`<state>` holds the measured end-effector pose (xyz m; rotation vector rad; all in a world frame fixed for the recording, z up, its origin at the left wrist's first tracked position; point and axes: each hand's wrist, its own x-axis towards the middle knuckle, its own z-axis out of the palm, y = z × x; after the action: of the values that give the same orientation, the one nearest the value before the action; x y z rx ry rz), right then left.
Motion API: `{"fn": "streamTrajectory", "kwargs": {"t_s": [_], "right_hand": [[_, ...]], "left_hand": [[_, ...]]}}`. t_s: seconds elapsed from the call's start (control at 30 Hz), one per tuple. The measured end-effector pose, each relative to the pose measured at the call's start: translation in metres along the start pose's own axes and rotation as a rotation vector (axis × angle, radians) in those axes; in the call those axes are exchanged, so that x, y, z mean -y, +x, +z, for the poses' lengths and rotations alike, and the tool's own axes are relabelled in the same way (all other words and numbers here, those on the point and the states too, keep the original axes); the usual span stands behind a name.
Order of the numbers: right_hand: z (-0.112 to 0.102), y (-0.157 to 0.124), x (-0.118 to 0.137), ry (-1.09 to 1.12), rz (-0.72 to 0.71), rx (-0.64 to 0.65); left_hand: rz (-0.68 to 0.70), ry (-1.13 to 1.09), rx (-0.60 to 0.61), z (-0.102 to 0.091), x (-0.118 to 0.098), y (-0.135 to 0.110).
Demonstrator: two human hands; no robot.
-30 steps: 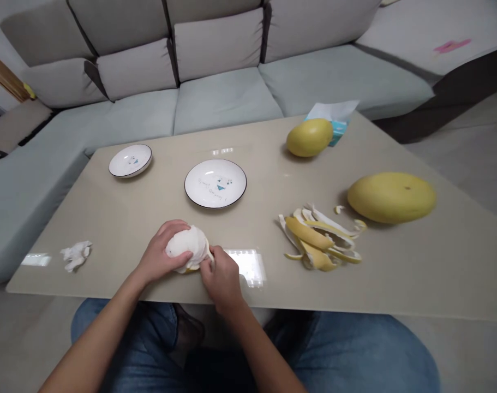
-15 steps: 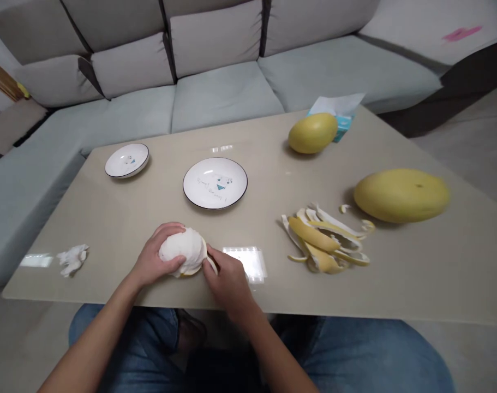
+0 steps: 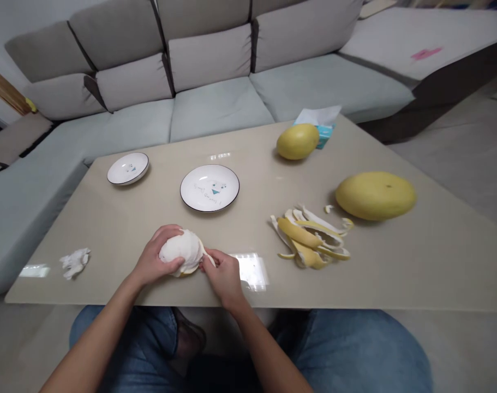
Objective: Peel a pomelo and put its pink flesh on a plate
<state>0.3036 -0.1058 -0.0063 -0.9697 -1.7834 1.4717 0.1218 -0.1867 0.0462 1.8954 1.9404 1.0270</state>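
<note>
Grips a peeled white fruit in the left hand, close to the near edge of the table; pinches a loose peel strip at its right side with the right hand. Has a plate just beyond, a heap of peels to the right, then a large yellow fruit and a smaller yellow fruit
</note>
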Motion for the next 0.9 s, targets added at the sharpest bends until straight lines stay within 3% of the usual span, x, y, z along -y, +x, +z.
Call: {"fn": "streamTrajectory", "kwargs": {"t_s": [0.2, 0.43, 0.7, 0.83, 0.9], "right_hand": [[-0.012, 0.001, 0.007, 0.002, -0.096, 0.143], [-0.004, 0.012, 0.006, -0.201, -0.185, 0.096], [0.005, 0.03, 0.004, -0.344, -0.151, 0.003], [0.005, 0.021, 0.004, -0.393, -0.18, -0.02], [0.007, 0.009, 0.004, -0.427, -0.191, -0.032]], "left_hand": [[-0.012, -0.067, -0.006, -0.002, 0.007, -0.002], [-0.011, -0.092, 0.001, -0.004, 0.013, 0.0], [-0.048, -0.088, -0.053, -0.004, 0.017, -0.004], [-0.058, -0.033, 0.005, -0.009, 0.005, -0.011], [-0.139, 0.046, 0.033, -0.011, -0.009, -0.018]]}}
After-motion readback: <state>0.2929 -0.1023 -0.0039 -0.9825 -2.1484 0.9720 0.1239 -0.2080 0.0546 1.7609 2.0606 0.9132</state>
